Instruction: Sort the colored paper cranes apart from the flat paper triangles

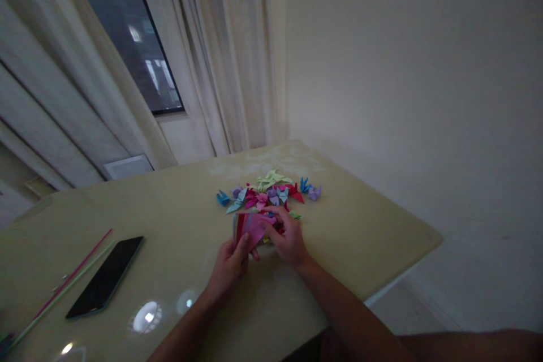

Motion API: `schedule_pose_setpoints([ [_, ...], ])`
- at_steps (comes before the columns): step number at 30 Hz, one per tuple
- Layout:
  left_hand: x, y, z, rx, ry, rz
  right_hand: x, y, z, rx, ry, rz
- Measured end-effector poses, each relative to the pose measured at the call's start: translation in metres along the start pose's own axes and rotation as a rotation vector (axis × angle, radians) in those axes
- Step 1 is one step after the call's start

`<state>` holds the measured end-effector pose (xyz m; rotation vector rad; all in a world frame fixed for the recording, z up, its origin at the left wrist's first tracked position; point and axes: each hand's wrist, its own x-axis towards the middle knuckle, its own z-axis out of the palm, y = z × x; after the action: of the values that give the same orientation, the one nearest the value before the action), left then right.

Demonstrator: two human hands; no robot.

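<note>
Head view: my left hand point(232, 260) grips a fanned stack of multicoloured paper sheets point(255, 226), fingers closed on its lower edge. Stack's just left of my right hand point(291, 241), fingers half-curled, pinch unclear; long axis unclear.

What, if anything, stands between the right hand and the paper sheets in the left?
Nothing visible: the right hand has its fingers at the sheets' edge, and the left hand grips them. The folded paper pieces lie beyond, on the table.
</note>
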<state>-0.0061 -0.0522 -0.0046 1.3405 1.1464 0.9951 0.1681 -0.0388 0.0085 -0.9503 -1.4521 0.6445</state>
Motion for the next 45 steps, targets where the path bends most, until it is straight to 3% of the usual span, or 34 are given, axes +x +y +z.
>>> schedule_pose_setpoints([
  [6,0.001,-0.003,-0.006,0.028,0.109,-0.013,0.002,-0.002,-0.001,-0.044,0.018,-0.023],
  [10,-0.005,0.004,-0.003,0.012,0.105,-0.045,0.002,-0.003,-0.001,-0.038,0.023,0.005],
  [16,-0.004,0.01,0.001,-0.026,0.162,-0.002,0.003,-0.003,0.0,0.026,-0.057,0.053],
  [29,-0.007,0.014,0.0,-0.039,0.261,0.085,0.004,0.001,0.0,0.103,-0.092,0.093],
  [34,-0.002,0.006,-0.003,-0.017,0.261,0.059,0.004,-0.001,0.001,0.06,-0.12,0.072],
  [39,0.002,-0.002,-0.003,0.066,0.101,0.086,0.003,-0.003,0.002,0.126,-0.083,0.033],
  [45,0.0,-0.003,-0.005,0.095,0.162,0.098,0.003,-0.003,0.001,0.134,-0.075,0.043],
])
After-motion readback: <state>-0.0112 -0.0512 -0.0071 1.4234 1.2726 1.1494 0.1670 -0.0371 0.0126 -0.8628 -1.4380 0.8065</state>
